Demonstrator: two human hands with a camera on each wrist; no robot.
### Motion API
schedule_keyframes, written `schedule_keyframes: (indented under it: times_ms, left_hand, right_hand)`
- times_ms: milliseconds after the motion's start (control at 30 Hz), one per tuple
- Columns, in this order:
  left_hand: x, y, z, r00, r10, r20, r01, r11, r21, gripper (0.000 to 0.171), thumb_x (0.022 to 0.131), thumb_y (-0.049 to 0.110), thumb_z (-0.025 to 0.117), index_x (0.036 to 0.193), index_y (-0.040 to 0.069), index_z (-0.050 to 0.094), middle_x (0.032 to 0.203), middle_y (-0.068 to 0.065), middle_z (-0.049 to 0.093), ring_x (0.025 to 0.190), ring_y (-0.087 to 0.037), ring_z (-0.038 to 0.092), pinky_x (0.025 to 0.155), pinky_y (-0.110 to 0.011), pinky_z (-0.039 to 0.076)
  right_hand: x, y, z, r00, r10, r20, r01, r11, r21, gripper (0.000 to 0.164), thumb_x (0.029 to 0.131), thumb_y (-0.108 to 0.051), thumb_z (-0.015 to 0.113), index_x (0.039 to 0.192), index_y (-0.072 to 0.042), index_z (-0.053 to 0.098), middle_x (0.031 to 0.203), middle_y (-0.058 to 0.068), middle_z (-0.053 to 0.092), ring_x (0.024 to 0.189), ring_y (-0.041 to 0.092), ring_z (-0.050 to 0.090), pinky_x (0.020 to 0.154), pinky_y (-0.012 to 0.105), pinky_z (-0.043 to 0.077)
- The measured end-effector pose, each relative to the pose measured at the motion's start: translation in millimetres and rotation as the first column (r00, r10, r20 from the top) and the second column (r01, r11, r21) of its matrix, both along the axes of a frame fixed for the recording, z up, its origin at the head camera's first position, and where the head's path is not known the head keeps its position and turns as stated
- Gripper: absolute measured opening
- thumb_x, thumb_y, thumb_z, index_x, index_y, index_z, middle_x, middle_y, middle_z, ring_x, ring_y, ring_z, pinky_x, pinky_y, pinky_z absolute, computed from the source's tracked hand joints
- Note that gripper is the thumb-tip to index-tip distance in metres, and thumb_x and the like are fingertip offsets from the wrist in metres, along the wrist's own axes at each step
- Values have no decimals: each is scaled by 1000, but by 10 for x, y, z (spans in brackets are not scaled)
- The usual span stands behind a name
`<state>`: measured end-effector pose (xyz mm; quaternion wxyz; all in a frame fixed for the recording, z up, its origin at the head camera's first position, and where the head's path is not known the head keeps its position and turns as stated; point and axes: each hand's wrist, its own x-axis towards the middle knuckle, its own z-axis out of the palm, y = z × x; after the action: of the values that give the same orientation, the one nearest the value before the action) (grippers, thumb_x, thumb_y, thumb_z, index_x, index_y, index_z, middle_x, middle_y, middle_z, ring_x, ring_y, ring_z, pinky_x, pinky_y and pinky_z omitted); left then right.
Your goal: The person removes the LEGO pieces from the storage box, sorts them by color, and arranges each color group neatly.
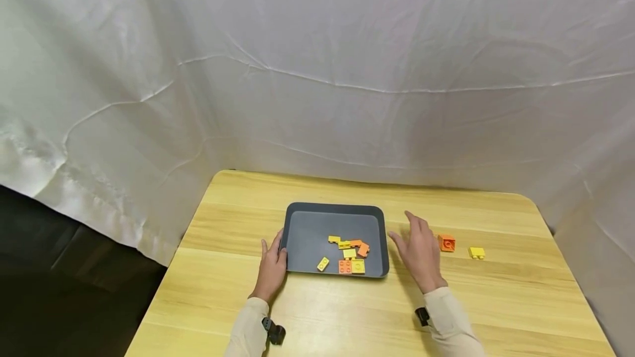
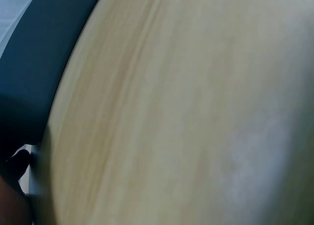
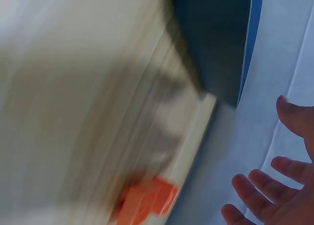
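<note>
A dark grey tray (image 1: 307, 236) lies in front of the person, with several yellow and orange toy building bricks in its right and near part. At its left edge the left hand (image 1: 270, 271) grips the rim; the left wrist view has only a dark bit of that hand beside the tray's outer wall (image 2: 37, 58). The right hand (image 1: 420, 252) hovers off the tray's right side, fingers spread and nothing held. Just right of it sits an orange brick (image 1: 447, 243), also visible below the fingers (image 3: 262, 200) in the right wrist view.
A yellow brick (image 1: 477, 253) lies farther right on the wooden table (image 1: 347, 318). Pale cloth (image 1: 322, 70) hangs behind the table and along its sides. The table's far edge runs a little beyond the tray.
</note>
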<state>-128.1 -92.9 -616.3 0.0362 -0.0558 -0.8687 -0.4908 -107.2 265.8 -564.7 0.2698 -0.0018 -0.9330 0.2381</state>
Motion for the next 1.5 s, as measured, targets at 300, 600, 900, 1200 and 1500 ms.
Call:
schedule_keyframes:
  times_ms: [300, 600, 900, 1200, 1500]
  left_hand:
    - [-1, 4, 3, 1000, 2, -6, -2, 1000, 5, 53, 105, 0, 47, 158, -1, 40, 154, -20, 49, 144, -40, 43, 128, -57, -3]
    - [17, 69, -1, 1000, 3, 15, -3, 1000, 9, 53, 106, 1, 47, 158, 2, 41, 154, -20, 49, 146, -42, 39, 128, -59, -2]
    - [-6, 109, 0, 1000, 1, -9, -1, 1000, 4, 53, 106, 1, 47, 158, 3, 42, 154, -20, 50, 143, -40, 44, 128, -57, -1]
    - [15, 115, 5, 1000, 0, 6, 0, 1000, 1, 52, 106, 2, 47, 158, 1, 41, 154, -21, 49, 146, -41, 40, 128, -58, -1]
    - [15, 120, 2, 1000, 4, 1, -4, 1000, -3, 52, 106, 2, 47, 158, 2, 42, 154, -20, 49, 145, -40, 42, 128, -57, 0]
  right_hand:
    - [-137, -539, 46, 992, 122, -28, -120, 991, 58, 69, 79, -22, 93, 135, 5, 63, 119, 30, 66, 95, 45, 68, 79, 63, 58]
    - [-205, -923, -133, 977, 210, 16, -211, 971, 110, 63, 80, -25, 92, 130, 3, 67, 118, 23, 68, 97, 41, 70, 81, 61, 59]
    - [-218, -1100, -232, 966, 246, 74, -253, 961, 108, 49, 84, -28, 89, 121, 0, 73, 114, 21, 70, 96, 40, 70, 80, 60, 58]
    - [-214, -1190, -276, 965, 241, 105, -251, 963, 101, 39, 86, -25, 88, 116, -4, 76, 110, 17, 71, 94, 37, 71, 79, 57, 57]
    - [-235, -1249, -311, 972, 210, 108, -222, 969, 111, 32, 86, -27, 87, 111, -9, 78, 108, 13, 72, 94, 35, 71, 79, 57, 55]
